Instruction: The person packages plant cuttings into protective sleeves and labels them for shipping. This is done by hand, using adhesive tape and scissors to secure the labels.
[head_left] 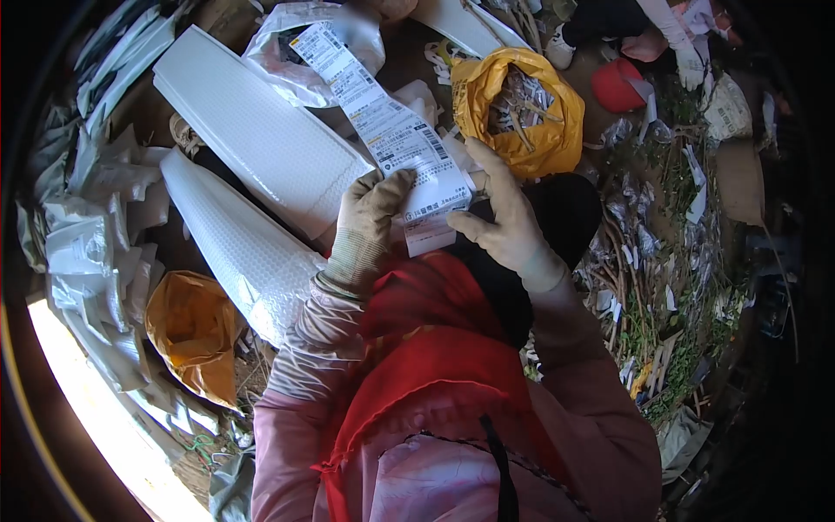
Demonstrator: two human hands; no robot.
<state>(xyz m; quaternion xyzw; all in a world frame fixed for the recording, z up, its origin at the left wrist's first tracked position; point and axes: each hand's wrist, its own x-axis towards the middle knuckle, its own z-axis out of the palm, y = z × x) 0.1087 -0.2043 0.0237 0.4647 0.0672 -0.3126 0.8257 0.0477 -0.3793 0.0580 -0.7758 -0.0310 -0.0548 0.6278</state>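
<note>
A long strip of printed shipping labels (pixel 391 130) stretches away from me above my lap. My left hand (pixel 370 213), in a pale work glove, pinches its near left edge with the thumb on top. My right hand (pixel 513 217), also gloved, is beside the strip's near right edge, index finger stretched out and thumb apart. Its other fingers are partly hidden. Left of the strip lie two white bubble-wrap packages (pixel 261 122), the nearer one reaching my left forearm. A red apron (pixel 426 374) covers my lap.
A yellow sack (pixel 465 96) holding scraps stands ahead. An orange-brown bag (pixel 165 317) gapes at left, near stacked white plastic packaging (pixel 87 252). Twigs and plastic litter (pixel 635 252) cover the right-hand ground. Another person's gloved hand (pixel 690 68) is at upper right, near a red object (pixel 616 85).
</note>
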